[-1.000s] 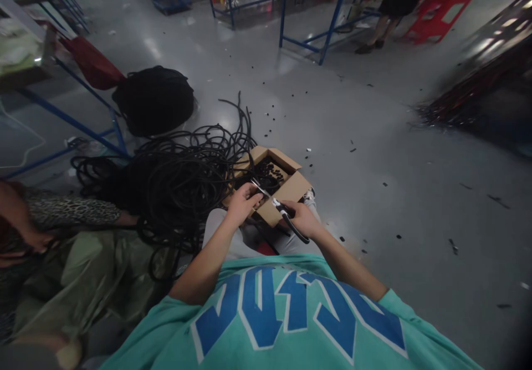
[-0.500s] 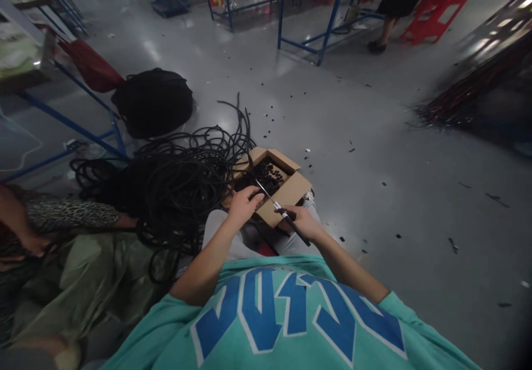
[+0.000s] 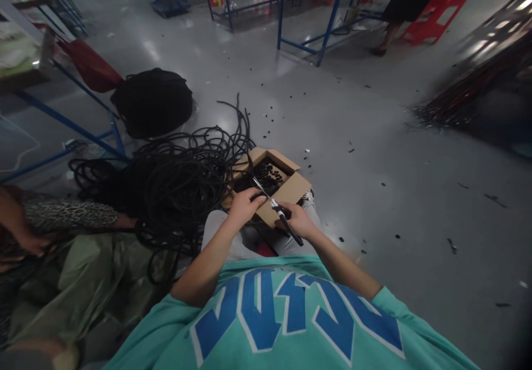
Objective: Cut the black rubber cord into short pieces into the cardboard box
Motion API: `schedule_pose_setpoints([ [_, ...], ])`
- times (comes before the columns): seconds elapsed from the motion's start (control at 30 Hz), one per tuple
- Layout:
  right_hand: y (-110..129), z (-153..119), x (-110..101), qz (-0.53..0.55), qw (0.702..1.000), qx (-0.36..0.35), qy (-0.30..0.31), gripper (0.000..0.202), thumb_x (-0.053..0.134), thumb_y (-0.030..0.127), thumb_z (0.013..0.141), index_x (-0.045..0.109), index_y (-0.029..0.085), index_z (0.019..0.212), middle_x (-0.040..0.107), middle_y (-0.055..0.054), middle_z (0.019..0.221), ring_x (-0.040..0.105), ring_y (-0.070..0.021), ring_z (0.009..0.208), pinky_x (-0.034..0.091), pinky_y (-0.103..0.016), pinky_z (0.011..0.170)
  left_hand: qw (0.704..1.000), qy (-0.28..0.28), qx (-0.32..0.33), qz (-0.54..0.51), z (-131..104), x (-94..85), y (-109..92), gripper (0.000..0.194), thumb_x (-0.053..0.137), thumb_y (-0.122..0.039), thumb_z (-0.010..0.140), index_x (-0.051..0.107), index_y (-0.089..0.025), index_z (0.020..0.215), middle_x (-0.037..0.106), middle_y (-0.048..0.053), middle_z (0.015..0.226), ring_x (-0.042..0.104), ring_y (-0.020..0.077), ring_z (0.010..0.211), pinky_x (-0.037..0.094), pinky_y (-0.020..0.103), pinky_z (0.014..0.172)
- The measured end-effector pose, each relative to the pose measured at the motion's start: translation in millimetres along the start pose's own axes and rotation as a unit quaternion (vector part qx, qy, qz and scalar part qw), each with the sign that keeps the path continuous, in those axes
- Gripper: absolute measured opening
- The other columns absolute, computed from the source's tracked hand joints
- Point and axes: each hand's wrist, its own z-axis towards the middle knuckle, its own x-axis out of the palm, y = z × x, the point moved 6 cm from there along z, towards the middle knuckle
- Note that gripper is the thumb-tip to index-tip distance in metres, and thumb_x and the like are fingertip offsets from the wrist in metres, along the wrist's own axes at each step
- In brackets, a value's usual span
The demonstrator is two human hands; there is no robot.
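Grey workshop floor (image 3: 374, 137), dark scraps (image 3: 398, 236) scattered. Open cardboard box (image 3: 294, 189) holds many short black pieces (image 3: 272, 171); long tubing (image 3: 178, 176) heaped beyond its left edge, so much appears uncut. Cutter (image 3: 280, 210) above box's near edge, long axis diagonal, tip pointing forward-left. Right hand (image 3: 300, 220) wrapped around handles (image 3: 294, 233); left hand (image 3: 243, 206) apparently pinching a tube end (image 3: 259, 195).

The floor (image 3: 353, 104) right of the cardboard box (image 3: 285, 159) gives open passage past scattered scraps (image 3: 383, 184), whereas piled black tubing (image 3: 183, 176) blocks the box's left, a spread flap (image 3: 296, 187) juts near right, and a black-handled tool (image 3: 275, 206) slants over the near side
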Motion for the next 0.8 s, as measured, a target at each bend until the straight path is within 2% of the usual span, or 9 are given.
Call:
schedule_pose_setpoints([
  [0.17,-3.6,7.3,1.9,0.023,0.999,0.022,0.004,0.041,0.061,0.018,0.053,0.063,0.013,0.094,0.063,-0.003,0.083,0.054,-0.0176,0.075,0.040,-0.028,0.070,1.000,0.001,-0.012,-0.001,6.7,5.0,8.2,0.019,0.055,-0.022,0.071,0.066,-0.017,0.085,0.068,0.003,0.087,0.060,0.0176,0.082,0.044,0.027,0.075],
  [0.27,-8.4,13.4,8.5,0.110,0.991,0.050,0.060,0.040,0.059,0.021,0.055,0.062,0.015,0.095,0.056,0.002,0.063,0.048,-0.0121,0.058,0.038,-0.025,0.058,0.999,-0.005,-0.034,0.001,11.1,5.9,14.4,0.017,0.056,-0.022,0.070,0.065,-0.016,0.083,0.068,0.005,0.086,0.060,0.0178,0.080,0.044,0.028,0.075],
  [0.33,-9.8,16.5,14.0,0.184,0.975,0.063,0.109,0.044,0.059,0.022,0.055,0.059,0.016,0.099,0.050,0.005,0.057,0.044,-0.0099,0.053,0.035,-0.023,0.054,0.999,-0.011,-0.043,-0.006,13.2,5.7,16.6,0.017,0.056,-0.022,0.070,0.065,-0.016,0.083,0.067,0.005,0.087,0.060,0.0179,0.080,0.044,0.029,0.076],
  [0.47,-8.6,20.2,15.9,0.254,0.954,0.063,0.146,0.049,0.062,0.018,0.051,0.057,0.016,0.100,0.053,0.004,0.064,0.049,-0.0103,0.062,0.037,-0.022,0.061,0.999,-0.021,-0.046,-0.020,14.5,5.9,18.5,0.014,0.055,-0.022,0.071,0.063,-0.016,0.080,0.067,0.005,0.084,0.060,0.0172,0.079,0.044,0.029,0.076],
  [0.7,-12.9,16.3,11.8,0.228,0.957,0.082,0.157,0.051,0.062,0.016,0.051,0.055,0.016,0.102,0.057,0.002,0.074,0.052,-0.0127,0.072,0.039,-0.026,0.071,0.996,-0.055,-0.055,-0.049,15.0,2.8,30.2,0.014,0.052,-0.026,0.072,0.060,-0.016,0.078,0.065,0.004,0.077,0.060,0.0160,0.073,0.045,0.028,0.068],
  [0.8,-11.5,14.3,10.0,0.206,0.963,0.086,0.152,0.051,0.061,0.016,0.052,0.055,0.016,0.102,0.058,0.001,0.074,0.052,-0.0127,0.070,0.039,-0.026,0.069,0.996,-0.052,-0.054,-0.054,15.6,1.6,30.4,0.013,0.053,-0.025,0.071,0.060,-0.016,0.077,0.065,0.003,0.076,0.060,0.0152,0.072,0.045,0.026,0.067],
])
